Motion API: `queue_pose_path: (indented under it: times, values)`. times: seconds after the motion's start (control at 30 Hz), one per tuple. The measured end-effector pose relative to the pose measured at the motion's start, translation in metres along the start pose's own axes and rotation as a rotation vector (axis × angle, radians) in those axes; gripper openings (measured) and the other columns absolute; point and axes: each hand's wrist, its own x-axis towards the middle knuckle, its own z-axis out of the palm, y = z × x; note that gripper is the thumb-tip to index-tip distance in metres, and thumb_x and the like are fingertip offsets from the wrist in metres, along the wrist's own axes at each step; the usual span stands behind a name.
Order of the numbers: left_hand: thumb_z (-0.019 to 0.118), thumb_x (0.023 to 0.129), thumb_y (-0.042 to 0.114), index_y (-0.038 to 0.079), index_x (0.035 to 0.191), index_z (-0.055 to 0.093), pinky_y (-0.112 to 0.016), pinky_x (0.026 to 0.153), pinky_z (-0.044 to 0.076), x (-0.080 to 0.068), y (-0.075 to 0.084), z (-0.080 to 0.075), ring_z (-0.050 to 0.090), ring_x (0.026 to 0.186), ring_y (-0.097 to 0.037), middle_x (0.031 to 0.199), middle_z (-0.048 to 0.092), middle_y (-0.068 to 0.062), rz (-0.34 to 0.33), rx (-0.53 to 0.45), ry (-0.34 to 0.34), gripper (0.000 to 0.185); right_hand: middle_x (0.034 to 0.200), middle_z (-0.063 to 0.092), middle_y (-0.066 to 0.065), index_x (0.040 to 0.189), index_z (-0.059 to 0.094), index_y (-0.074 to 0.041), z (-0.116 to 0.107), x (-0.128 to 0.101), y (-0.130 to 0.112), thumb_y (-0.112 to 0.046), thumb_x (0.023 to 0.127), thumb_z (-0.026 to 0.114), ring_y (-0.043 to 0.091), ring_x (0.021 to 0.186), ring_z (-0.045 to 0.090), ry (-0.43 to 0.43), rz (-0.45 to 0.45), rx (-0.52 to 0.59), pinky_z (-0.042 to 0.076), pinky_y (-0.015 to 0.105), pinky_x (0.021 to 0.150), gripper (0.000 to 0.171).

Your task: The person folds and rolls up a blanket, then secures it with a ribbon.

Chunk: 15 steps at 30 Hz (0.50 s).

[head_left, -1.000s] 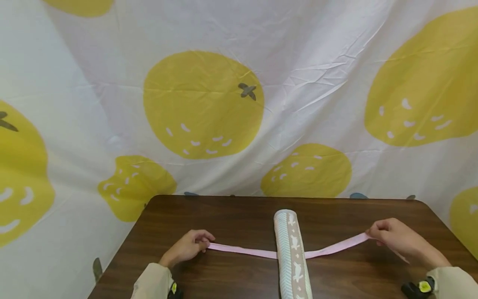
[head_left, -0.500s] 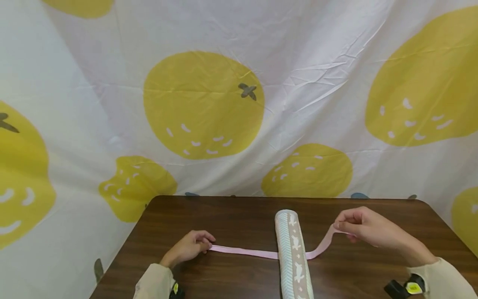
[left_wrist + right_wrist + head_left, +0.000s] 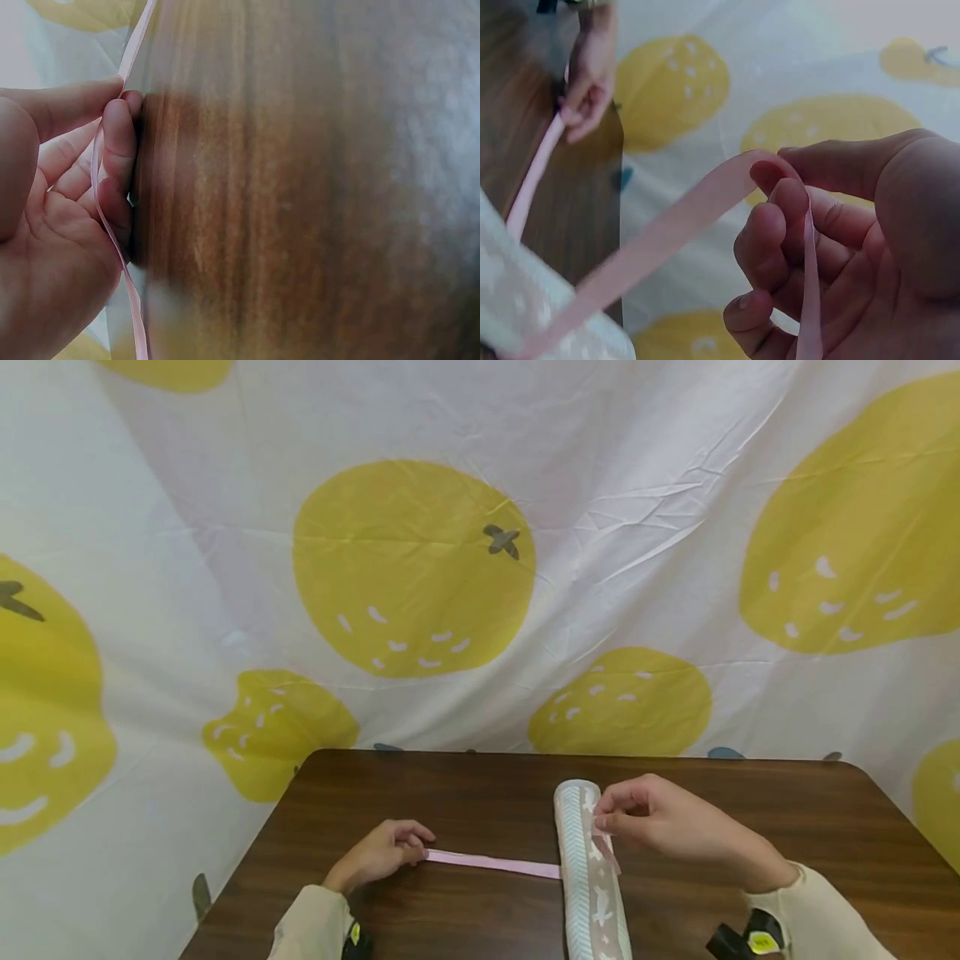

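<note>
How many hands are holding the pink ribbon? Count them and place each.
2. The left hand pinches the ribbon down on the table; the right hand pinches its other end above the rolled paper.

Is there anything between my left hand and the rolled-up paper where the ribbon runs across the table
Nothing visible: the pink ribbon lies flat on bare table from the left hand to the roll.

Head cam high, facing fwd/down over table (image 3: pixel 465 793), wrist cams v. close, all share pink ribbon (image 3: pixel 491 862)
</note>
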Motion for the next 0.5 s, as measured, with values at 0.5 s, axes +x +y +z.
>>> queue_pose_path:
  times: [0.5]
  values:
    - [0.068,0.091,0.008,0.001,0.111,0.067,-0.028,0.065,0.046,0.000,-0.001,0.002,0.058,0.073,-0.015,0.084,0.068,-0.007,-0.018,0.011,0.017,0.021,0.062,0.050,-0.017,0.085,0.070,-0.011,0.088,0.041,-0.002,-0.012,0.093,0.066,-0.005,0.055,0.041,-0.069,-0.035,-0.151,0.036,0.016,0.050,0.009]
